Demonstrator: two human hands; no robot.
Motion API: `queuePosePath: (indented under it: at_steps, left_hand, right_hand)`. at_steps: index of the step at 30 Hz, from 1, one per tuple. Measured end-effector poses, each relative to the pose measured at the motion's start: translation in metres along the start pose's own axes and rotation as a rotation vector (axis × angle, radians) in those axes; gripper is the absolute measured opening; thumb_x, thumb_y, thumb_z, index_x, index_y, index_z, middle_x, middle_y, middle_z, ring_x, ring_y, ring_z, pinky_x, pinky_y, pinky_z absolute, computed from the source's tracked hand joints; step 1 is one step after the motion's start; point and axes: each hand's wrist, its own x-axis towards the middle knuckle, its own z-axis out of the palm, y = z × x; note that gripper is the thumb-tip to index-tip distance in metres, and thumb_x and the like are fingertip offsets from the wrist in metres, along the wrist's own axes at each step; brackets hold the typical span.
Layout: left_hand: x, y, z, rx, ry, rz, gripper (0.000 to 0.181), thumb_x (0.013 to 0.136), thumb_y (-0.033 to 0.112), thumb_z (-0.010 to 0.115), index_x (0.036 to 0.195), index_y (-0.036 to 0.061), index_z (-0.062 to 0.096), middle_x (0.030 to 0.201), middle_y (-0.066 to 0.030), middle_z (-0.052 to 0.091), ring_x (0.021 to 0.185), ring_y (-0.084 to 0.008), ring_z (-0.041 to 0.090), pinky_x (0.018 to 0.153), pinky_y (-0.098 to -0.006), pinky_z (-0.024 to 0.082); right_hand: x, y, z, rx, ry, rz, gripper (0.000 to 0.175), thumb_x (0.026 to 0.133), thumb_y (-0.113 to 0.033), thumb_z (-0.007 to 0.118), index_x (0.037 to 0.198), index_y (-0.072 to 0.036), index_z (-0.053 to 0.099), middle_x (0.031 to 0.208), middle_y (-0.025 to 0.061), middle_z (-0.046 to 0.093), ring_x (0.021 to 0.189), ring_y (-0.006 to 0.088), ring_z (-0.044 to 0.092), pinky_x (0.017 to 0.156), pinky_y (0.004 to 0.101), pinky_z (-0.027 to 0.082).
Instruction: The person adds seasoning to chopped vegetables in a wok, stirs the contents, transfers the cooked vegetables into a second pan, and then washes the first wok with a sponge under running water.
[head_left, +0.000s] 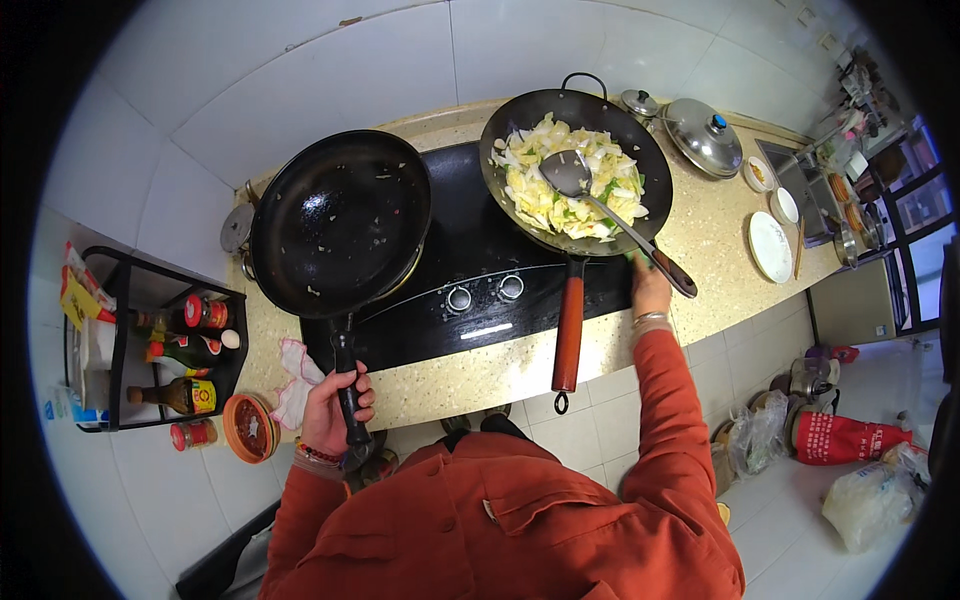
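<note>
Closed round the black handle of a dark frying pan (341, 225) is my left hand (335, 405); a few food scraps lie in that pan, over the left side of the black cooktop (465, 217). On the right side, a wok (654, 180) with a reddish wooden handle holds chopped cabbage (600, 214) with some green pieces. A metal spatula (566, 174) rests on the cabbage, its dark-tipped handle reaching over the wok's rim. My right hand (651, 289) is below that handle beside the wok's lower right edge; its fingers are partly hidden, and its grip is unclear.
A black rack (116, 337) with bottles and an orange bowl (251, 427) stand at left, near a white cloth (296, 382). At right are a domed lid (703, 139), small bowls, a white plate (770, 247), chopsticks (799, 247) and a sink (806, 187). Bags lie on the floor.
</note>
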Motion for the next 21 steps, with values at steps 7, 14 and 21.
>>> queuePosePath:
  at_steps: [7, 14, 21]
  left_hand:
    - [0.001, -0.002, 0.012, 0.141, 0.009, 0.002, 0.002, 0.097, 0.014, 0.057, 0.098, 0.0139, 0.055, 0.065, 0.0035, 0.045, 0.048, -0.0057, 0.04, 0.04, -0.0206, 0.031]
    - [0.001, -0.001, 0.019, 0.281, 0.105, 0.088, 0.018, 0.091, 0.003, 0.059, 0.086, 0.0132, 0.046, 0.06, 0.0047, 0.041, 0.042, -0.0041, 0.035, 0.035, -0.0205, 0.025]
    - [-0.044, 0.028, 0.021, 0.237, 0.055, 0.133, 0.013, 0.09, 0.001, 0.056, 0.091, 0.0112, 0.047, 0.058, 0.0035, 0.039, 0.038, -0.0045, 0.032, 0.031, -0.0204, 0.024]
  right_hand:
    - [-0.055, -0.028, 0.011, -0.29, 0.041, -0.346, 0.027, 0.087, -0.002, 0.056, 0.113, -0.001, 0.065, 0.092, 0.0194, 0.057, 0.083, 0.0358, 0.06, 0.069, 0.0424, 0.049]
    - [-0.156, -0.125, 0.016, 0.386, -0.296, -0.233, 0.03, 0.094, -0.013, 0.054, 0.122, -0.003, 0.06, 0.09, 0.0132, 0.058, 0.086, 0.0277, 0.058, 0.077, 0.0387, 0.047]
    - [-0.205, -0.189, 0.026, 0.207, -0.492, -0.491, 0.043, 0.081, 0.003, 0.056, 0.125, 0.0, 0.057, 0.103, 0.0176, 0.054, 0.091, 0.0357, 0.058, 0.077, 0.0403, 0.051]
